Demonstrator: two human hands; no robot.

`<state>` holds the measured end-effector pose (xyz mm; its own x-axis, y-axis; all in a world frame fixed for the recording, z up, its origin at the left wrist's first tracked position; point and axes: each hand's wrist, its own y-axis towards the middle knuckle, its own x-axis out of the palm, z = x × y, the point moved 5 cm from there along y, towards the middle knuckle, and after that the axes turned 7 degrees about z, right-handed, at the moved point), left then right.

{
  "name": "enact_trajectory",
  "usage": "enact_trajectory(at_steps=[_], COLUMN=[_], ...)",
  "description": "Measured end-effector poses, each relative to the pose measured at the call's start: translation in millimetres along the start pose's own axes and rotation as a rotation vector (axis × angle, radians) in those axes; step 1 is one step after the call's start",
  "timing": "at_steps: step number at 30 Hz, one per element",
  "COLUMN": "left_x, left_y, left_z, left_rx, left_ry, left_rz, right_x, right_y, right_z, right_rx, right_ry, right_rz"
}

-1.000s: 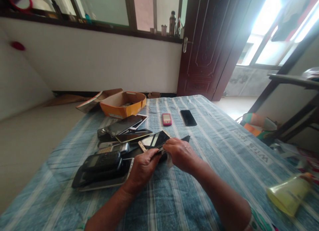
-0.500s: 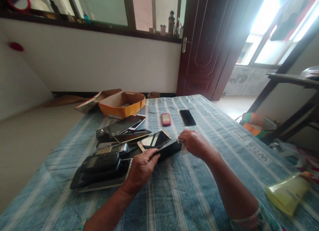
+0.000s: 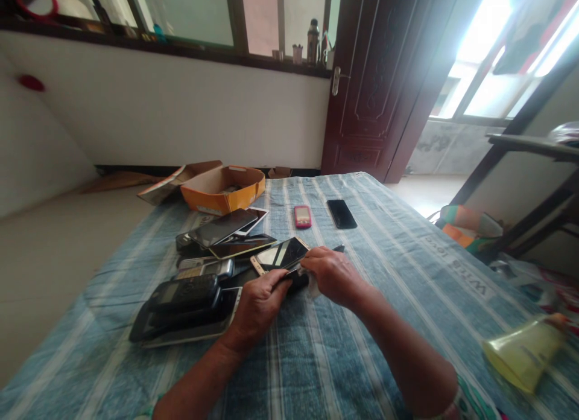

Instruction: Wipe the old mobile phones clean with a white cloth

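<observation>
**Fingers of both hands closed at a dark smartphone above a striped cloth**

The left hand (image 3: 260, 302) has its thumb and fingers pinched shut on the near end of the dark smartphone (image 3: 296, 281). The right hand (image 3: 332, 275) has its fingers bunched closed around a crumpled white wipe (image 3: 313, 285), pressed to the phone's upper edge. The phone is tilted between the hands, and its far corner shows beyond the right hand; the right fingertips are partly hidden, so I cannot tell whether they also grip it.

From the left, a black handset (image 3: 184, 293) lies on top of a stack that includes a larger device with a pale edge. Just behind it is a silver keypad phone (image 3: 217, 268). Farther back stands an open orange cardboard box (image 3: 221, 200), with a loose heap of phones in front: a large black-screened phone (image 3: 224, 228) overlaps a white-framed phone (image 3: 254, 221), and a thin phone with a yellowish edge (image 3: 244, 246) lies nearer. A gold-framed smartphone (image 3: 281, 255) rests screen up just behind the hands. Beyond it, apart from the heap, lie a pink phone (image 3: 303, 216) and, right of that, a black smartphone (image 3: 342, 214). A translucent yellow container (image 3: 520, 353) is at far right, on the blue striped cloth (image 3: 389, 359).
</observation>
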<state>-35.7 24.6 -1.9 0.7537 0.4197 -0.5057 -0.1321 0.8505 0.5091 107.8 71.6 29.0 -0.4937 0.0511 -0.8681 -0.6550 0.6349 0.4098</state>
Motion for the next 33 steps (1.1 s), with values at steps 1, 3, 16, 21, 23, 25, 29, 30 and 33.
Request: enact_trajectory(at_steps=[1, 3, 16, 21, 23, 25, 29, 30, 33], left_x=[0.0, -0.2, -0.1, -1.1, -1.3, -1.1, -0.8, -0.8, -0.5], left_y=[0.0, 0.1, -0.6, 0.1, 0.1, -0.3, -1.1, -1.2, -1.0], left_z=[-0.3, -0.9, -3.3, -1.6, 0.5, 2.1, 1.2, 0.6, -0.2], left_rx=[0.000, -0.003, 0.001, -0.009, -0.011, -0.008, 0.005, 0.008, 0.011], left_ry=[0.005, 0.013, 0.037, 0.016, -0.003, -0.017, -0.013, -0.005, 0.018], left_rz=[0.001, -0.002, 0.005, -0.006, -0.019, -0.030, -0.011, -0.003, 0.000], right_x=[-1.7, -5.0, -25.0, -12.4, -3.3, 3.0, 3.9, 2.2, -5.3], right_y=[-0.1, -0.2, -3.5, -0.4, -0.1, -0.2, -0.7, -0.7, -0.6], right_z=[5.0, 14.5, 49.7, 3.4, -16.9, -26.4, -13.9, -7.7, 10.6], right_rx=[0.011, 0.037, 0.142, 0.020, -0.066, -0.099, -0.034, -0.012, 0.043], right_ry=[0.013, 0.037, 0.042, 0.016, 0.009, -0.025, -0.071, -0.067, -0.037], right_rz=[0.003, 0.008, 0.029, 0.020, -0.007, -0.012, -0.015, -0.019, -0.028])
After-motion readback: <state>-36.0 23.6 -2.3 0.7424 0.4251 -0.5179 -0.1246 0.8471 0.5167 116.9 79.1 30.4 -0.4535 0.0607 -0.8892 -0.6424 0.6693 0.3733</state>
